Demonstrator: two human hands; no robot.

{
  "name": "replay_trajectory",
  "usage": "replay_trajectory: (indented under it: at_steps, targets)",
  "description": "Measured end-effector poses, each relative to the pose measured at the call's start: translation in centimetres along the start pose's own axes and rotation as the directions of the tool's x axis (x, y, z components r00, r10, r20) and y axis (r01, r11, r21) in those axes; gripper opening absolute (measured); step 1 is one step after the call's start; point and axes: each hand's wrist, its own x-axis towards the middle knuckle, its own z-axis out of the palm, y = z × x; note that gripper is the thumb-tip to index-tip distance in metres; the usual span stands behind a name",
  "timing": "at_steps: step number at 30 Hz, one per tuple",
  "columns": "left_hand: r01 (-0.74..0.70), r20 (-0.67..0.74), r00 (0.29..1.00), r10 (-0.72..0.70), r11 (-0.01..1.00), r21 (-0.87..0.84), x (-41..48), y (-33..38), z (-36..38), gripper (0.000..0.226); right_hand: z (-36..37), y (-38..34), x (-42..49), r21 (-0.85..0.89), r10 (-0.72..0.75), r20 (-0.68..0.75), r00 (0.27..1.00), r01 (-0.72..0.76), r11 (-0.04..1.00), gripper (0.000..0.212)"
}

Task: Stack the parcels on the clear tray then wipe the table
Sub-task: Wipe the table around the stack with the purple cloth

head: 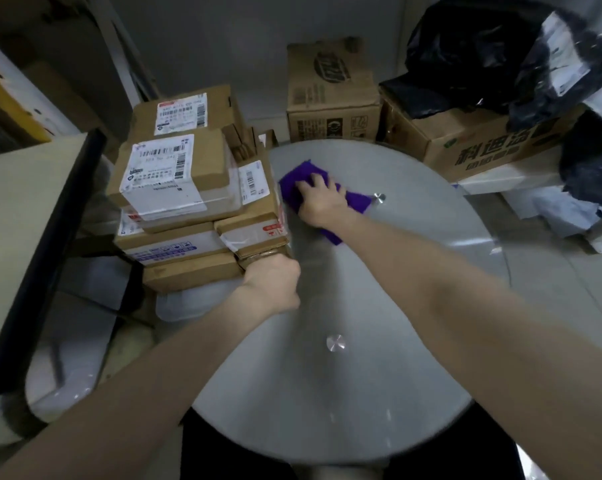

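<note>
Several brown cardboard parcels (pixel 175 174) with white labels stand stacked on a clear tray (pixel 188 306) at the left edge of a round glass table (pixel 379 306). My left hand (pixel 273 280) is curled at the stack's near right corner, where it seems to grip the tray's rim; its fingertips are hidden. My right hand (pixel 322 200) lies flat with its fingers spread on a purple cloth (pixel 292 183), pressing it onto the far part of the tabletop, just right of the stack.
Two metal studs (pixel 335 342) (pixel 379 197) sit in the glass. Large cardboard boxes (pixel 330 95) and black plastic bags (pixel 483 57) crowd the floor behind and right of the table. A beige desk with a dark edge (pixel 33 209) stands to the left.
</note>
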Motion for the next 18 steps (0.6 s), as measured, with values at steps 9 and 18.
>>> replay_trajectory:
  at_steps: [9, 18]
  targets:
    - [0.003, 0.109, 0.994, -0.006, 1.0, 0.025, 1.6, 0.1, -0.8, 0.03, -2.4, 1.1, 8.4, 0.035, 0.108, 0.021, 0.994, -0.108, 0.993, 0.06]
    - [0.05, 0.069, 0.996, -0.056, 0.995, 0.081, 1.1, 0.7, -0.8, 0.033, -5.0, 11.0, 4.6, 0.094, 0.295, -0.074, 0.953, -0.288, 0.953, 0.052]
